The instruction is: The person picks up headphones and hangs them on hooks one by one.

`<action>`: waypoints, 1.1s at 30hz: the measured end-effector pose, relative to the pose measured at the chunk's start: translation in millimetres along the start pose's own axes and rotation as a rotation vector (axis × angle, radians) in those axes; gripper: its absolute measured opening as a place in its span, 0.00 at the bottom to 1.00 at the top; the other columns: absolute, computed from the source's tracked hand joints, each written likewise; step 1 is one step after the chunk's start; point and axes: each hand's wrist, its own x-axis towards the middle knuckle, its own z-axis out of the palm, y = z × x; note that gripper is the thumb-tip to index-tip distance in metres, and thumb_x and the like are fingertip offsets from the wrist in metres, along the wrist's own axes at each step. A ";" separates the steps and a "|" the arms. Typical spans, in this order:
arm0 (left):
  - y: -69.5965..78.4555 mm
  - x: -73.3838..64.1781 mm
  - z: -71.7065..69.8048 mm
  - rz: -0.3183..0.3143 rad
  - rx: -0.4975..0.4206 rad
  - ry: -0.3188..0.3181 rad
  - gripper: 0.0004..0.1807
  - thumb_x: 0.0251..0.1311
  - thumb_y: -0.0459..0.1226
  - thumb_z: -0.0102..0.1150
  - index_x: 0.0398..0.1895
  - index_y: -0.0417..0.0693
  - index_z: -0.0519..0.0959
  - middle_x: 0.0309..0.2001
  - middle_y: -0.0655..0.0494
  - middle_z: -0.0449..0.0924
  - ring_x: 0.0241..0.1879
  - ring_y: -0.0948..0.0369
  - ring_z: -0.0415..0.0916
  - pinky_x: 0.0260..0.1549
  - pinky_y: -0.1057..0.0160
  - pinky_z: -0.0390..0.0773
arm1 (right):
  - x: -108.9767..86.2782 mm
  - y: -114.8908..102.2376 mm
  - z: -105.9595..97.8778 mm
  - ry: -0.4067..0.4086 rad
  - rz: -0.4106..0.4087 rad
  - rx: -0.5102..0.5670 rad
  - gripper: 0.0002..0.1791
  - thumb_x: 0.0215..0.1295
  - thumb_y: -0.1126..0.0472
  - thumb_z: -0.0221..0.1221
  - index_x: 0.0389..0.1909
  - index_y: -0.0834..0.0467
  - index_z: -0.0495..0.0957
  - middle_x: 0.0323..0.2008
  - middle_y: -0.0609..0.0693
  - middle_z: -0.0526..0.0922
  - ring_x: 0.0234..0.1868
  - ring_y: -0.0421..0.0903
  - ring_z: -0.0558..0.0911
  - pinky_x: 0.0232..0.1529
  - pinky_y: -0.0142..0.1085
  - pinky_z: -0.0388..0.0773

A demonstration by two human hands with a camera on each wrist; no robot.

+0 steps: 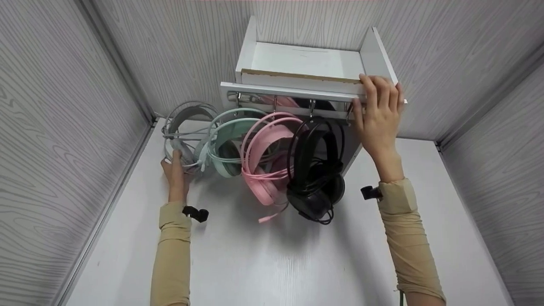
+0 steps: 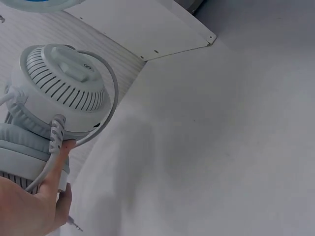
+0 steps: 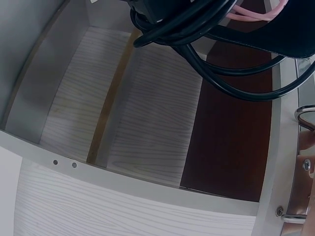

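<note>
My left hand (image 1: 174, 173) holds grey-white headphones (image 1: 183, 149) by an ear cup, left of the hook rail (image 1: 293, 92). In the left wrist view, its fingers curl at the slotted ear cups (image 2: 64, 83), and a cable plug (image 2: 75, 223) hangs below. My right hand (image 1: 379, 112) grips the right end of the rail on the white shelf (image 1: 306, 78), fingers over the top and thumb in front. From the rail's hooks hang mint-green headphones (image 1: 224, 169), pink headphones (image 1: 260, 187) and black headphones (image 1: 312, 205), their cables coiled around them.
The shelf stands against the back wall (image 1: 178, 51) on a white tabletop (image 1: 272, 272). Panelled side walls (image 1: 46, 127) enclose it left and right. A pink microphone tip (image 1: 265, 219) dangles below the pink headphones. In the right wrist view, black cables (image 3: 236, 88) cross the shelf's underside.
</note>
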 end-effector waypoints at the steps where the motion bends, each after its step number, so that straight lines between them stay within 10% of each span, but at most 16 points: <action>1: 1.0 -1.6 -2.7 0.002 -0.011 0.000 0.47 0.69 0.52 0.48 0.81 0.57 0.33 0.78 0.45 0.43 0.74 0.51 0.55 0.65 0.51 0.70 | 0.0 -0.3 0.1 0.000 0.000 0.001 0.25 0.78 0.49 0.50 0.71 0.51 0.68 0.64 0.54 0.71 0.69 0.53 0.65 0.76 0.51 0.44; 25: 12.0 -37.9 -37.5 0.552 0.092 0.144 0.37 0.64 0.29 0.55 0.74 0.45 0.51 0.73 0.47 0.54 0.71 0.56 0.58 0.69 0.60 0.64 | -0.6 0.7 -0.1 -0.008 0.005 0.007 0.25 0.78 0.49 0.49 0.71 0.50 0.68 0.64 0.54 0.71 0.69 0.53 0.64 0.77 0.51 0.42; 33: 25.0 -56.9 -52.7 0.609 0.075 0.224 0.38 0.62 0.30 0.58 0.73 0.46 0.52 0.71 0.48 0.56 0.69 0.56 0.61 0.65 0.59 0.68 | 0.3 -0.1 -0.2 -0.008 0.008 0.009 0.25 0.79 0.48 0.48 0.71 0.51 0.68 0.64 0.54 0.71 0.70 0.53 0.64 0.76 0.51 0.42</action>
